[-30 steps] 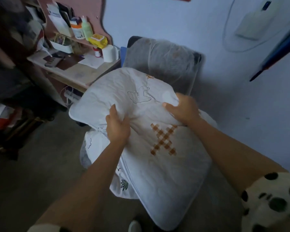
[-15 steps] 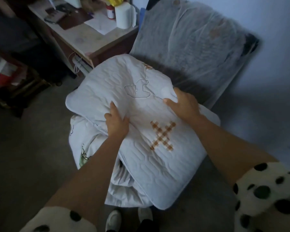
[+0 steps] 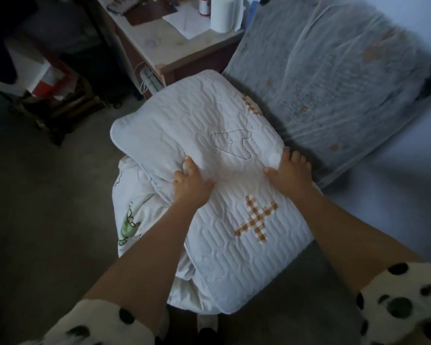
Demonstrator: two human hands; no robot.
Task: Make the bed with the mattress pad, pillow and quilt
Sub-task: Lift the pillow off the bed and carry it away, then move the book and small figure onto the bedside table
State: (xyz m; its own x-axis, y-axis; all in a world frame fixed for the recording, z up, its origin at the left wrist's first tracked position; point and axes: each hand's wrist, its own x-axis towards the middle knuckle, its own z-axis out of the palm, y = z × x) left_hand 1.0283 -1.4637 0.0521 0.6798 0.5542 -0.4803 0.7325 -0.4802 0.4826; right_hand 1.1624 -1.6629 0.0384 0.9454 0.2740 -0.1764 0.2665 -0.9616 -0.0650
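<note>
Gripping folded mattress pad point(image 3: 234, 195) w/ left hand point(image 3: 192, 181) & right hand point(image 3: 290, 173), atop quilt point(image 3: 135, 207) (early stage: nothing spread yet on bare mattress point(image 3: 334, 70), far right)

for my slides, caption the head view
Left hand and right hand hold a folded quilted pad over bundled bedding beside a mattress

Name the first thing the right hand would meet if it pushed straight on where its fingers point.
The right hand grips the edge of the white quilted mattress pad; just past it lies the stained grey mattress, likely first contact, though depth is unclear.
</note>
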